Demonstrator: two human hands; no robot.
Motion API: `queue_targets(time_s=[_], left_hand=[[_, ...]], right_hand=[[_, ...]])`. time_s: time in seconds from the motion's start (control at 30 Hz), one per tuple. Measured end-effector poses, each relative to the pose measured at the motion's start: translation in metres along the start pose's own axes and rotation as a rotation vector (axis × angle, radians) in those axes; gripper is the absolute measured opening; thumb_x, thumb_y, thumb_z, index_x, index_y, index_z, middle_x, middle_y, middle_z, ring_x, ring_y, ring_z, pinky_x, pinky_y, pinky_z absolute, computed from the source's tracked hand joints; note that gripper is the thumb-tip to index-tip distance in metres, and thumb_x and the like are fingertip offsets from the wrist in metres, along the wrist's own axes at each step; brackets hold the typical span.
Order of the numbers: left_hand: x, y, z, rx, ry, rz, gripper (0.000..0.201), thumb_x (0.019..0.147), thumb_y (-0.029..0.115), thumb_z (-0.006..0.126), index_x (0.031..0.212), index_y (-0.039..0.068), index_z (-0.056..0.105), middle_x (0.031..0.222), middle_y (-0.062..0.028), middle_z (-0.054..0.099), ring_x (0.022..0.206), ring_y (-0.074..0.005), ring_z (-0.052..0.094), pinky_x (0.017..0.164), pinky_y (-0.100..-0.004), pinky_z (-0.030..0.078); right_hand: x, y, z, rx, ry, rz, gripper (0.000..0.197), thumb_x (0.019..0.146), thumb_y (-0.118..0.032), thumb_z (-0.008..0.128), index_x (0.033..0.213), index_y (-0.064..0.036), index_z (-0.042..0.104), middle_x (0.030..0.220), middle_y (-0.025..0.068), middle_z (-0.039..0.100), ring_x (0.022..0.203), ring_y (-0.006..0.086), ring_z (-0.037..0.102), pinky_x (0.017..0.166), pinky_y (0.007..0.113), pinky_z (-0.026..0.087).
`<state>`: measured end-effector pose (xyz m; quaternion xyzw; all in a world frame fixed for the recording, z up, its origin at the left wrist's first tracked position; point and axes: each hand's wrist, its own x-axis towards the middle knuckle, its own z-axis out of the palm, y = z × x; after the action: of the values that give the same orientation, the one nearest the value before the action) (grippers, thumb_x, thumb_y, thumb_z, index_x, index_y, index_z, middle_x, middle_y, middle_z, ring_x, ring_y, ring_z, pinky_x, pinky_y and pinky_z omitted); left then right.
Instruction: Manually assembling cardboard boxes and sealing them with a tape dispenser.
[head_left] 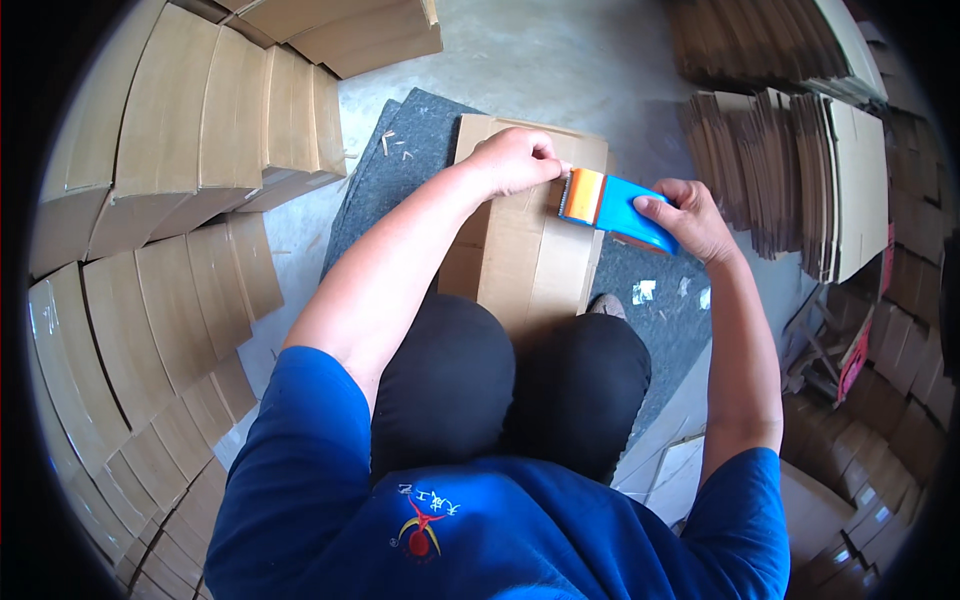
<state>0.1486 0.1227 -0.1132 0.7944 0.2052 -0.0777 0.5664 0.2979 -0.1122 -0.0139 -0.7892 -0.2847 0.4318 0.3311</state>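
Right hand point(692, 222) gripping dispenser point(632, 207), left hand point(515, 161), hold unclear

A dark grey mat point(665, 345) lies on the pale, softly lit floor point(560, 55); brown cartons point(165, 125) stand stacked at left, flattened cardboard point(860, 190) in bundles at right.

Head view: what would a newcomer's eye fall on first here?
Probably the bright blue-and-orange tape dispenser, held in the right hand above the cardboard box, with the left hand close to its toothed edge. Next, the tall stacks of brown boxes along the left side, and the flattened cardboard standing in bundles at upper right.
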Motion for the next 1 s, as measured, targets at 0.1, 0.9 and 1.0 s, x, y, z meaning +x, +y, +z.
queue_targets(time_s=[0.1, 0.9, 1.0], left_hand=[[0.002, 0.011, 0.002, -0.004, -0.031, -0.061, 0.028, 0.085, 0.036, 0.071, 0.085, 0.008, 0.069, 0.083, -0.0064, 0.069, 0.079, -0.0161, 0.062, 0.074, -0.0332, 0.049], [-0.014, 0.02, 0.002, -0.197, 0.06, -0.106, 0.027, 0.085, 0.031, 0.076, 0.081, 0.006, 0.065, 0.076, 0.0023, 0.057, 0.071, -0.009, 0.048, 0.064, -0.0272, 0.042], [-0.016, 0.001, 0.009, -0.335, 0.154, -0.068, 0.025, 0.087, 0.029, 0.075, 0.084, 0.005, 0.067, 0.079, 0.0018, 0.06, 0.074, -0.0088, 0.051, 0.069, -0.027, 0.044]], right_hand=[[-0.006, -0.003, -0.007, -0.052, 0.024, 0.004, 0.045, 0.084, -0.044, 0.075, 0.079, 0.0006, 0.069, 0.062, 0.0024, 0.059, 0.061, 0.008, 0.058, 0.057, 0.028, 0.049], [-0.013, -0.048, 0.036, -1.044, 0.167, 0.208, 0.043, 0.083, -0.05, 0.067, 0.081, -0.008, 0.075, 0.074, 0.0105, 0.072, 0.075, 0.0284, 0.072, 0.075, 0.038, 0.057], [-0.018, -0.043, 0.049, -1.017, 0.267, 0.126, 0.035, 0.083, -0.042, 0.069, 0.089, -0.0078, 0.07, 0.069, 0.0101, 0.07, 0.068, 0.0275, 0.071, 0.066, 0.039, 0.056]])
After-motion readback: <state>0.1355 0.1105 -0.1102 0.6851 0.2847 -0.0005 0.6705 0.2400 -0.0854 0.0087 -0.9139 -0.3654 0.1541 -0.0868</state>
